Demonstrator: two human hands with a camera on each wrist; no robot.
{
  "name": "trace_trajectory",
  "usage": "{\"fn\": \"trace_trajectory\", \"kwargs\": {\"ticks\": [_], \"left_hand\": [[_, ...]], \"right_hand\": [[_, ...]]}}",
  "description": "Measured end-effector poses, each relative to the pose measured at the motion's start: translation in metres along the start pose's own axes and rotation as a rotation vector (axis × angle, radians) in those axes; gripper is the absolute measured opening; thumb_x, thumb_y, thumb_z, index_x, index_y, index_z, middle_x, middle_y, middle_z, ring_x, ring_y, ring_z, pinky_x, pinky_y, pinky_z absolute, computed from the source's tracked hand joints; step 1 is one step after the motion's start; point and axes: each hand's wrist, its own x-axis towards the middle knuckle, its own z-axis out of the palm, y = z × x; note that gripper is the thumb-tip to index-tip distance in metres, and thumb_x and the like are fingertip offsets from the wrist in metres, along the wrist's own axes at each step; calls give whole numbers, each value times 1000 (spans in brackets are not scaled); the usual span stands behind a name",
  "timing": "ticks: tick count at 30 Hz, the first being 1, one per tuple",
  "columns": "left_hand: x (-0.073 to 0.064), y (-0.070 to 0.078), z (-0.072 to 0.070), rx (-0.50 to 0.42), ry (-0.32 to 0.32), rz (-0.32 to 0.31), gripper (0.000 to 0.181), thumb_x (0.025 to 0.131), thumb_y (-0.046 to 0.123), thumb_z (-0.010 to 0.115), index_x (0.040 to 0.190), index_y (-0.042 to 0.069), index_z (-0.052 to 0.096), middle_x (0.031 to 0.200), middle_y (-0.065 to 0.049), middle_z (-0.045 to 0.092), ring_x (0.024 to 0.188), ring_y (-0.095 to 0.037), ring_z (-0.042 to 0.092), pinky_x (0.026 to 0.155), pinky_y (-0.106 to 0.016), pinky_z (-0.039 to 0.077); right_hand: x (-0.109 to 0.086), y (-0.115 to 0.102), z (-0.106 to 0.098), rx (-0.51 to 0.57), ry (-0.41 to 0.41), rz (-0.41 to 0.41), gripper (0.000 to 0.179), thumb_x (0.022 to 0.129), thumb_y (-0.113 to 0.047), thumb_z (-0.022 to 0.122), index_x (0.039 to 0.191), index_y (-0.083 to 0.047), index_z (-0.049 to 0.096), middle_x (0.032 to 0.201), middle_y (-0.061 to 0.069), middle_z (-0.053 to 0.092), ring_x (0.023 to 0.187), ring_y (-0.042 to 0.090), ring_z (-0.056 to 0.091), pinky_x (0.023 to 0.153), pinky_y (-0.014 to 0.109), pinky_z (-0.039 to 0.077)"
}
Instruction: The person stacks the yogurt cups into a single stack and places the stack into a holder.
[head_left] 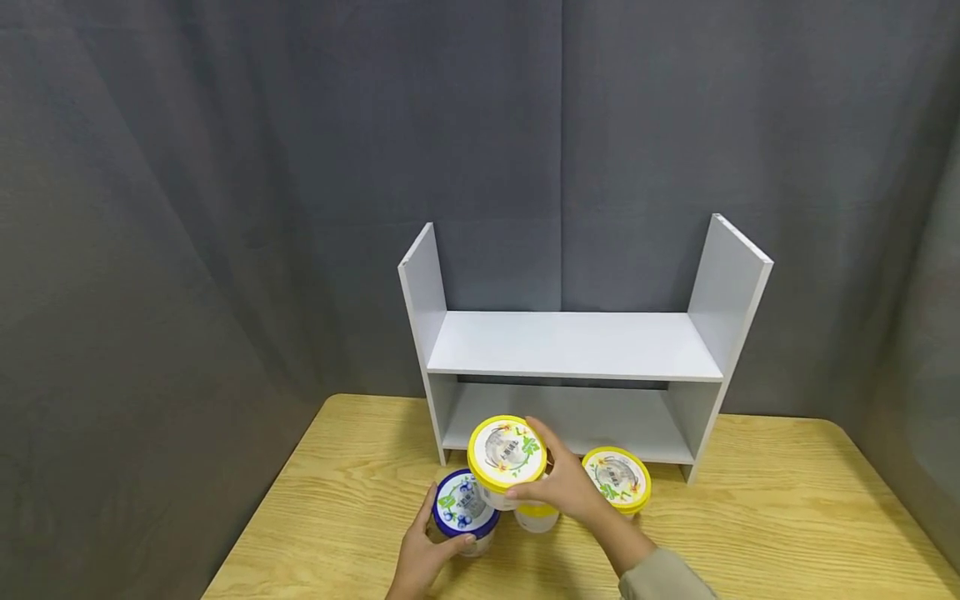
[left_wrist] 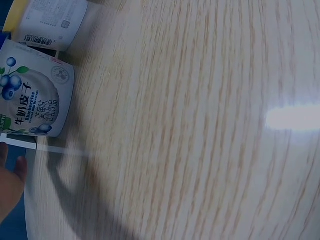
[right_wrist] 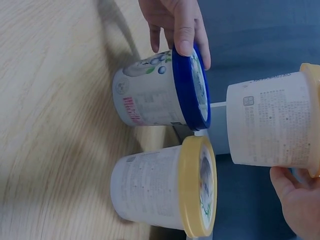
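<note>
My right hand [head_left: 558, 479] holds a white tub with a yellow lid [head_left: 507, 450] by its sides, raised above the table. In the right wrist view, that lifted tub [right_wrist: 270, 122] is at the right, with part of my right hand [right_wrist: 302, 205] below it. A tub with a dark blue lid [head_left: 465, 504] and blueberry print stands on the table at the left. My left hand [head_left: 422, 554] is at its near left side, thumb and fingers spread along the lid's rim. Another yellow-lidded tub [head_left: 537, 518] stands partly hidden beneath the lifted one.
One more yellow-lidded tub [head_left: 617, 479] stands to the right, in front of the shelf. The white two-level shelf [head_left: 573, 343] stands behind the tubs on the wooden table [head_left: 787, 517]. Grey curtains [head_left: 480, 150] hang behind and at both sides.
</note>
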Motion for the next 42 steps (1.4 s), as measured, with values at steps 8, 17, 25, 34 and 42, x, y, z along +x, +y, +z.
{"fn": "trace_trajectory", "kwargs": {"ticks": [8,17,25,34,42], "left_hand": [[-3,10,-2,-27,-12,-15,95,60,34,77,137,15,24,127,-23,38,114,-47,30,91,-62,23],[-1,12,-5,-83,-91,-69,96,64,25,76,138,9,18,132,-22,31,119,-43,26,96,-57,21],[0,11,-5,-63,-87,-80,94,64,25,76,138,13,20,135,-19,29,121,-43,23,95,-60,20],[0,12,-5,-10,-84,-109,96,63,31,75,138,10,19,133,-22,31,117,-45,27,91,-60,26],[-1,5,-3,35,-56,-28,97,64,39,72,138,10,16,131,-24,32,114,-47,31,89,-59,29]], "right_hand": [[7,5,8,-35,-33,-10,98,54,-18,82,134,-8,25,122,15,42,105,26,46,85,33,43],[9,0,19,-32,-94,-13,97,57,-20,81,135,-7,24,127,16,38,108,29,42,88,40,40],[13,8,28,-1,-146,-35,98,57,-20,81,136,-10,23,130,14,36,111,27,41,92,41,36],[13,3,34,26,-182,-50,96,59,-14,79,135,-1,21,127,21,37,108,31,43,88,39,41],[13,0,39,-32,-163,-19,96,58,-18,80,135,-5,24,124,17,42,108,28,45,90,40,39]]}}
